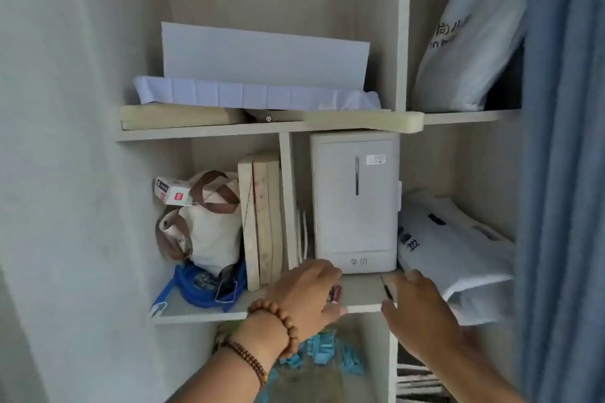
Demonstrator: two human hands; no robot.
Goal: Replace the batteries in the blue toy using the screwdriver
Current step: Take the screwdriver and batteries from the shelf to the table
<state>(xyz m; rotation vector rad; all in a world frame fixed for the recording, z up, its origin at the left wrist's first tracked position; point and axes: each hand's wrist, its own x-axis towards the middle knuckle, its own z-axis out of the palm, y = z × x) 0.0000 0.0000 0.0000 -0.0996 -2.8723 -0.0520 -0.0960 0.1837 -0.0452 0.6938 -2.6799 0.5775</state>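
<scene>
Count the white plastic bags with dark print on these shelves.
2. The upper bag leans in the top right compartment; the lower bag lies in the compartment below, right of the white box. The blue curtain may hide more.

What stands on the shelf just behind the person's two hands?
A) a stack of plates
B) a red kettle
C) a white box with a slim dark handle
C: the white box, with its slim dark handle, stands on the shelf behind the left hand and the right hand.
</scene>
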